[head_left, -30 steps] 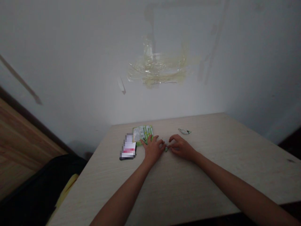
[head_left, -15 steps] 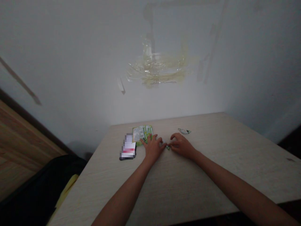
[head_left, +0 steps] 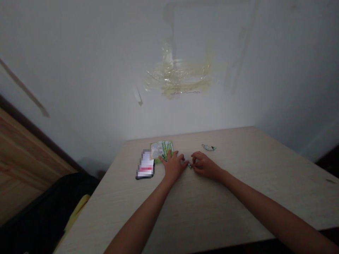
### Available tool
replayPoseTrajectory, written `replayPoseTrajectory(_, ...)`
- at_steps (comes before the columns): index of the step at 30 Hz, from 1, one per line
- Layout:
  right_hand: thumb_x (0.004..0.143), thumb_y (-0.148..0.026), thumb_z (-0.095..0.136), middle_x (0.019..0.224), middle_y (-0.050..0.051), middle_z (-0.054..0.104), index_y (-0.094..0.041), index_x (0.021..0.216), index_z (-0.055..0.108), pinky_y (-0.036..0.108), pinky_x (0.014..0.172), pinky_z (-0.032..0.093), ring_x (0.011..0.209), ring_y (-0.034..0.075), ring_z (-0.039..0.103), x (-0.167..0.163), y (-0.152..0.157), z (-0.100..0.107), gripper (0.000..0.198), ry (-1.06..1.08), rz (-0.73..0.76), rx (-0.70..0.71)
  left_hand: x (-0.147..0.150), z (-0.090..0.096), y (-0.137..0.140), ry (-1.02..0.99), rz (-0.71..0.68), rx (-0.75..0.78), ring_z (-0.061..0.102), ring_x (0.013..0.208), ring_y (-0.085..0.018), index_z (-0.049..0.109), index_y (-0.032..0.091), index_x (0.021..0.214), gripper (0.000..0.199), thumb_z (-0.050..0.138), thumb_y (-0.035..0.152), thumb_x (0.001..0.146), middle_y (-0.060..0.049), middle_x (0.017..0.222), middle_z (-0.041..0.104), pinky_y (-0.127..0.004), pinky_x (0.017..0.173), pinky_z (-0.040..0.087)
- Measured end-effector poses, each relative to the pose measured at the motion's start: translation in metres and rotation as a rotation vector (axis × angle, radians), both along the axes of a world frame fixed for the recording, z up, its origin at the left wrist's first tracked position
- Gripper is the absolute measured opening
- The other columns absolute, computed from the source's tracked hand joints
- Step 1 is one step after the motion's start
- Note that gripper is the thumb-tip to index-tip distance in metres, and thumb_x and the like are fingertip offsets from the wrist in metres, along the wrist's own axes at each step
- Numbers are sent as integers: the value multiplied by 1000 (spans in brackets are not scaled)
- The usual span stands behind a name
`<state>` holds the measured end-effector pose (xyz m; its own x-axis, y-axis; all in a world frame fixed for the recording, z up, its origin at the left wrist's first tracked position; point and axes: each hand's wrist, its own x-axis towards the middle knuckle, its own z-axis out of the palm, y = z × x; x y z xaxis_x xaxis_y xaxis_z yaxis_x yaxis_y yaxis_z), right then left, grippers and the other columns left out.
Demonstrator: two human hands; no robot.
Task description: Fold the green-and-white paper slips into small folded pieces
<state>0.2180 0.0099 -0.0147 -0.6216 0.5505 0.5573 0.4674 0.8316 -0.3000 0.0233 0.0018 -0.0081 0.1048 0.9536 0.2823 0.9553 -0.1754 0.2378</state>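
Observation:
Between my two hands, on the pale wooden table [head_left: 219, 208], lies a small green-and-white folded piece of paper [head_left: 189, 165]. My left hand [head_left: 174, 165] presses its thumb and forefinger side against the paper's left end, other fingers spread toward the green printed packets [head_left: 158, 150]. My right hand [head_left: 205, 165] pinches the paper's right end with curled fingers. A second folded green-and-white piece [head_left: 208, 147], longer and pointed, lies beyond my right hand. Left of the packets is a phone [head_left: 146, 167] with its screen lit and partly blurred out.
A white wall [head_left: 106, 70] with patches of clear tape [head_left: 182, 77] rises behind the table. At the left are wooden panels [head_left: 21, 158], a dark bag-like object [head_left: 47, 211] and a yellow cloth [head_left: 76, 213]. A small scrap [head_left: 331, 181] lies near the right edge.
The small paper between my fingers has shifted slightly in its angle. My hands stay almost in place; the whole view has moved a little.

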Motion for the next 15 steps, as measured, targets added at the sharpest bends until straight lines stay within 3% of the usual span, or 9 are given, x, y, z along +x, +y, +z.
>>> replayPoseTrajectory(15, 77, -9, 64, 95, 8, 61, -21, 76, 72, 41, 92, 46, 107, 24, 52, 1, -6, 5, 15, 3, 77, -29, 0, -2, 1, -17, -3, 6, 25, 138, -34, 67, 34, 97, 26, 60, 54, 81, -1, 136, 52, -74, 105, 5)
